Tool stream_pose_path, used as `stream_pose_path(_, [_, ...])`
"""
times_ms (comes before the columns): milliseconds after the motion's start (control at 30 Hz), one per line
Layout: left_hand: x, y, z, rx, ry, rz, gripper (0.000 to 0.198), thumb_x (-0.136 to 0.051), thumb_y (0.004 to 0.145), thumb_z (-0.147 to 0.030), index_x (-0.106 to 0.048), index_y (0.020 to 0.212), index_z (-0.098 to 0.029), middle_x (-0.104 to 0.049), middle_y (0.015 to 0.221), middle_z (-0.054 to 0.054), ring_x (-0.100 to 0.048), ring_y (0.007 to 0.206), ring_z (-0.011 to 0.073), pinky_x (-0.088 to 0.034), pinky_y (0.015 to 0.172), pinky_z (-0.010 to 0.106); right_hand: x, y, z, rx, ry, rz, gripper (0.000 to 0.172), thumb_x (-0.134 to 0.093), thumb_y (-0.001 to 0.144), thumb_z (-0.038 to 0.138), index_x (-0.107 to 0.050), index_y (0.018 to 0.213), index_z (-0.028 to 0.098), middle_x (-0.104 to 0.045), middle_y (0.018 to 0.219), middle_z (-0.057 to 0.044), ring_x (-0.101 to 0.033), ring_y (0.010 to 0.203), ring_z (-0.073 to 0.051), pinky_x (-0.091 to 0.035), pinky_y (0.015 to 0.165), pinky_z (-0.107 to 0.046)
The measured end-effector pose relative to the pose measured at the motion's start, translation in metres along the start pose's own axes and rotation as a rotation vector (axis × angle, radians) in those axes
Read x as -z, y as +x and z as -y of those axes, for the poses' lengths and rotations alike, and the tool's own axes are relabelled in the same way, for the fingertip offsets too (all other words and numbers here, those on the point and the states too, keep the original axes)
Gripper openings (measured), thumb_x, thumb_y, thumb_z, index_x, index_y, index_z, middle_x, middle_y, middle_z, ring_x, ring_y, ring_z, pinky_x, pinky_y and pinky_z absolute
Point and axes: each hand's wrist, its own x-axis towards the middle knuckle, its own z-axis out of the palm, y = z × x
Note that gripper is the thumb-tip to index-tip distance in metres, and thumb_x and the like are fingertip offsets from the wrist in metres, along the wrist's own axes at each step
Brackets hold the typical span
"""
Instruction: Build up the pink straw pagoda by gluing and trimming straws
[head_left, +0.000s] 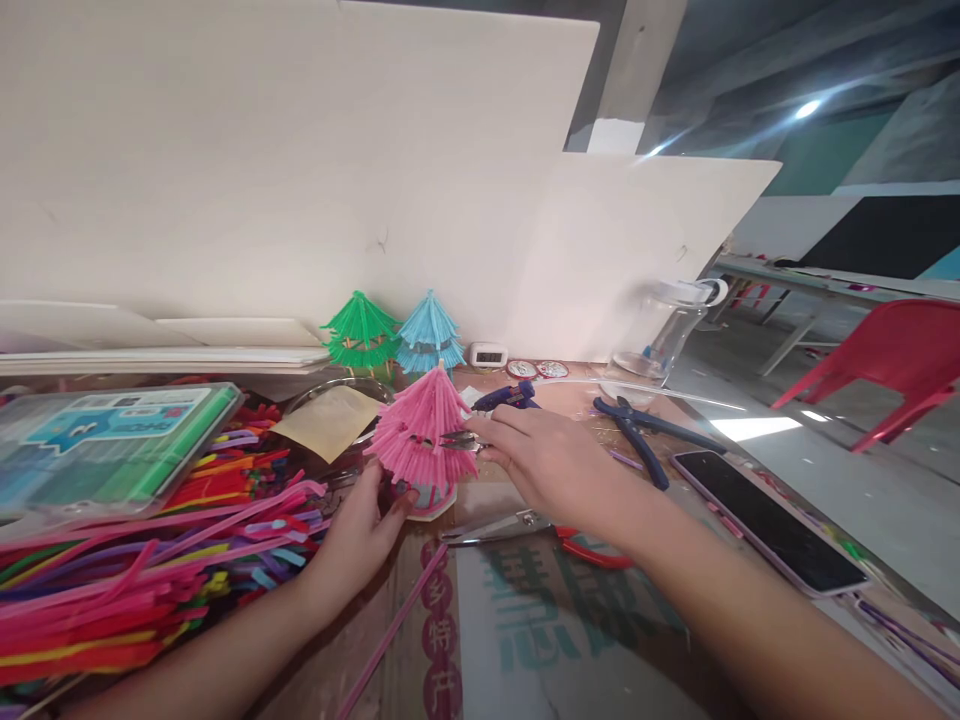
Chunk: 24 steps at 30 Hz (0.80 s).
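A pink two-tiered pagoda model (426,425), made of fuzzy pipe cleaners on a pale base, stands in the middle of the table. My left hand (367,525) grips its base from the left, thumb in front. In my right hand (544,460) is a pair of metal tweezers (459,440), whose tips touch or nearly touch the gap between the two pink roofs. Just below lie red-handled scissors (517,525) and a loose pink pipe cleaner (394,635). Behind the model rests a blue glue gun (514,395), partly hidden by my right hand.
Green (361,330) and blue pagoda models (430,330) stand against the white board (300,180). Many pipe cleaners (112,610) and a plastic case (112,440) fill the left. Pliers (637,440), a phone (769,520) and a clear bottle (664,330) are at right.
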Motion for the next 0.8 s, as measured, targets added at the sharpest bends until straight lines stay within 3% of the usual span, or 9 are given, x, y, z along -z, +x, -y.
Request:
stream_pose_path(300, [-0.0004,-0.0008,-0.0015,0.001,0.019,0.003,0.027,-0.044,0.084,-0.038,-0.047,0.099,-0.017,-0.061,0.100,0.009,-0.057,0.093,0.0219,-0.046,0.081,0.035,-0.0038,-0.0014,0.0006,-0.047,-0.010,0.029,0.026,-0.047,0.089,0.013,-0.057,0.113,0.009,-0.067,0.099,-0.012,-0.063,0.085,-0.022,-0.051,0.071,-0.033])
stream_pose_path(567, [-0.0021,0.0005,0.0030,0.003,-0.009,0.008,0.033,-0.045,0.083,-0.041,-0.047,0.105,-0.015,-0.060,0.107,0.012,-0.056,0.102,0.0252,-0.044,0.087,0.039,-0.0046,-0.0010,0.0011,-0.061,-0.037,0.063,0.026,-0.045,0.090,0.013,-0.058,0.113,0.011,-0.068,0.098,-0.011,-0.064,0.083,-0.020,-0.052,0.068,-0.032])
stream_pose_path(800, [-0.0018,-0.0010,0.0035,-0.017,-0.023,-0.001,0.031,-0.045,0.084,-0.039,-0.048,0.104,-0.016,-0.061,0.109,0.012,-0.057,0.104,0.0252,-0.045,0.088,0.039,-0.0009,-0.0013,-0.0004,-0.027,-0.035,-0.020,0.025,-0.042,0.091,0.014,-0.059,0.111,0.009,-0.067,0.092,-0.010,-0.061,0.078,-0.020,-0.049,0.065,-0.031])
